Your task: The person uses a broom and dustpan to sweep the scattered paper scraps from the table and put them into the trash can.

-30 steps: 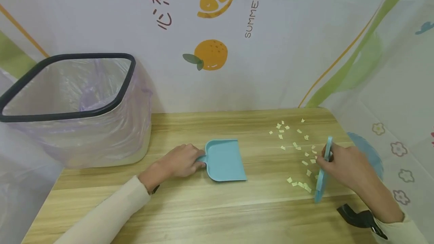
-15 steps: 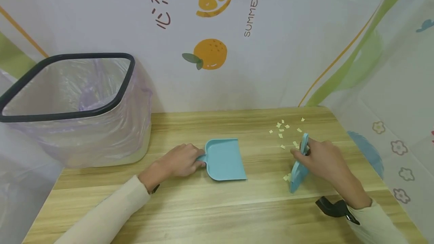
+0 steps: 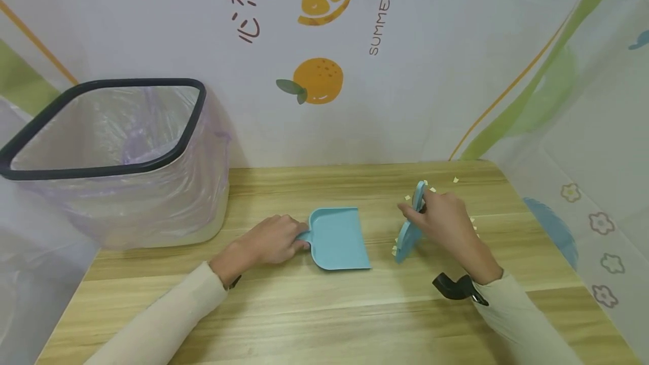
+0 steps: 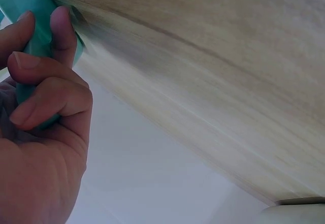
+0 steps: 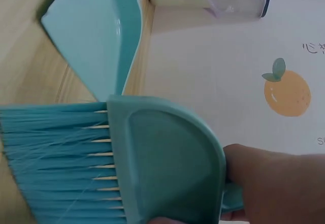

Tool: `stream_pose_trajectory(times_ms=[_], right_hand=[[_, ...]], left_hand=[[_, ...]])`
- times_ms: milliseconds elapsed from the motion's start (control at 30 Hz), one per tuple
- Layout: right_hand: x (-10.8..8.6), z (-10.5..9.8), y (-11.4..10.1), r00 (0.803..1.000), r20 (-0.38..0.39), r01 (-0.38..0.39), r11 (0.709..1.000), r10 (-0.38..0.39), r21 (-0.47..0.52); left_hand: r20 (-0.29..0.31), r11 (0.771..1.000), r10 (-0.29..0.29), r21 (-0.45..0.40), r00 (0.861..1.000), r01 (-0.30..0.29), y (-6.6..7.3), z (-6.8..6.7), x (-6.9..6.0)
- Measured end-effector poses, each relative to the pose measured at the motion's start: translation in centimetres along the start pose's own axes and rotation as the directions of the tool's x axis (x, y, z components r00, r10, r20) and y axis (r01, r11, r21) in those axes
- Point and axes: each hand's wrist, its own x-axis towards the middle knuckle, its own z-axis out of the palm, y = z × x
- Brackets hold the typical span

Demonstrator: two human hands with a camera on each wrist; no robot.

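My left hand (image 3: 278, 239) holds the dustpan (image 3: 338, 239): fingers (image 4: 51, 73) curled around the dustpan handle (image 3: 303, 236), grip narrow. The dustpan rests on the tabletop (image 3: 304, 320) about midway between the left and right edges, its handle toward the left edge and its straight front lip toward the right edge.

My right hand (image 3: 448, 224) grips the brush (image 3: 405, 244), fingers closed around its handle. The brush is on edge and tilted, just beside the front lip and apart from it, on the side toward the right edge. Contact between the bristles (image 5: 61, 158) and the tabletop cannot be confirmed.

Pale paper scraps (image 3: 456, 180) lie around the brush and my right hand; one sits near the far edge, toward the far right corner. Others may be hidden behind the hand.

The bin (image 3: 101, 173), black-rimmed and bag-lined, stands at the far left corner.
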Motion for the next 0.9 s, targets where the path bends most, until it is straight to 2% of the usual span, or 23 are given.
stream_pose_trajectory(times_ms=[133,300,467,600,733,900], right_hand=[[0.2,-0.1,-0.2,1.000,-0.004,0.005,0.999,-0.005,0.035],[-0.1,-1.6,0.8,1.000,0.014,0.011,0.997,-0.013,0.080],[-0.2,-3.3,2.7,0.999,0.049,0.018,0.999,-0.020,0.042],[-0.1,-3.7,4.0,0.990,0.112,0.084,0.996,-0.084,0.001],[0.2,-3.0,4.5,0.976,0.151,0.157,0.988,-0.154,-0.005],[0.6,-2.0,3.8,0.965,0.138,0.222,0.975,-0.224,0.028]], left_hand=[[0.004,1.000,-0.003,-0.004,1.000,0.003,0.0,0.1,0.1],[0.003,1.000,-0.006,0.002,1.000,0.006,0.0,0.1,0.1],[0.003,1.000,-0.014,0.000,1.000,0.014,0.0,0.0,0.0],[0.008,1.000,-0.022,0.000,1.000,0.022,0.0,0.0,0.0],[0.006,1.000,-0.021,0.001,1.000,0.021,-0.1,0.0,-0.1],[-0.008,1.000,-0.012,-0.015,1.000,0.012,0.0,0.0,0.0]])
